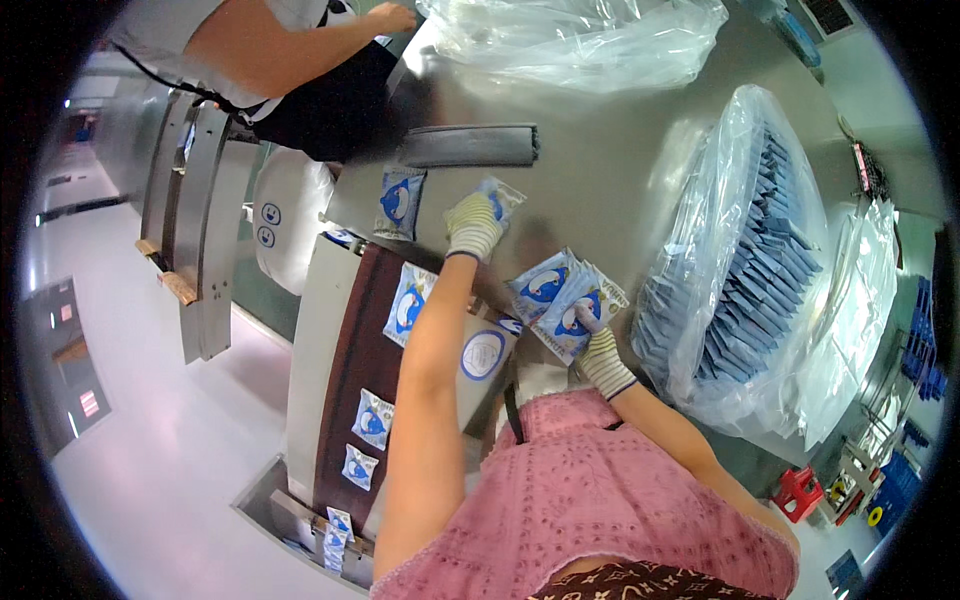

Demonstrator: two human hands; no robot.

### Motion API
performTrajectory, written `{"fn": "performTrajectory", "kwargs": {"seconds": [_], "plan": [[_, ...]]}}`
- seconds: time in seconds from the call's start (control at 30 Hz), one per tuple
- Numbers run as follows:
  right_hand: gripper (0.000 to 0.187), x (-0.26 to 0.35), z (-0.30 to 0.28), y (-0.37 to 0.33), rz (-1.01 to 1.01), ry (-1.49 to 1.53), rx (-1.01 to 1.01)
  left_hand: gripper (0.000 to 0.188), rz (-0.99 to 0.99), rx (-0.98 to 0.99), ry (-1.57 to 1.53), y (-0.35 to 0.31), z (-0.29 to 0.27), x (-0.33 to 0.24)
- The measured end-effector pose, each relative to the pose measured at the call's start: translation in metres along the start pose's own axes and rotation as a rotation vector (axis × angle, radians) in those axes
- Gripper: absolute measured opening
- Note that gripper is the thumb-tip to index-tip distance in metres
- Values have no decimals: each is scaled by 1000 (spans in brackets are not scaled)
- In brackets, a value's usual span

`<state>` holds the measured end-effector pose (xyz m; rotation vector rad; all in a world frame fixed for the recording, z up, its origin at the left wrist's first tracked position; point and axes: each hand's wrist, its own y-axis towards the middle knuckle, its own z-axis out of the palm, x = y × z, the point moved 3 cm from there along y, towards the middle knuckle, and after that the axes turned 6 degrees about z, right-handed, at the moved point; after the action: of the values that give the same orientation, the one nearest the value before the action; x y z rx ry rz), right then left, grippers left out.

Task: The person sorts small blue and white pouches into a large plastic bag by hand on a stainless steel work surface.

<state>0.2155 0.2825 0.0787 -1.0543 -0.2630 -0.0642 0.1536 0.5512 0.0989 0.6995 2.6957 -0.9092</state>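
My left hand [475, 222], in a striped knit glove, closes on a small blue and white snack packet [510, 197] above the steel table. My right hand [602, 352], gloved the same way, grips a few overlapping packets [578, 312] at the table's near edge, with its thumb on top. One more packet [400, 204] lies on the table left of my left hand. Beneath my left forearm, a dark brown conveyor belt [345, 400] carries packets, among them one [409, 304] beside the arm and a smaller-looking one [373, 419] farther down.
To the right, a clear plastic bag [690, 250] holds tightly packed rows of blue packets [755, 290]. Clear plastic sheeting [590, 45] covers the far table. A flat dark strip [470, 146] lies beyond my left hand. Another person's arm [290, 55] is at upper left; a red stool [797, 494] stands lower right.
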Motion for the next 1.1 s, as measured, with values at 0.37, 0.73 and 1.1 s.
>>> {"fn": "performTrajectory", "kwargs": {"seconds": [0.37, 0.73, 1.1], "plan": [[36, 59, 36, -14, -170, -404, 274, 52, 191, 380, -1528, -75, 87, -61], [55, 271, 52, -161, -1091, -1442, 345, 96, 788, 508, -1536, -107, -24, -274], [32, 511, -76, -84, -814, -1742, -1216, 69, 785, -185, 4, -2, -28, -463]]}}
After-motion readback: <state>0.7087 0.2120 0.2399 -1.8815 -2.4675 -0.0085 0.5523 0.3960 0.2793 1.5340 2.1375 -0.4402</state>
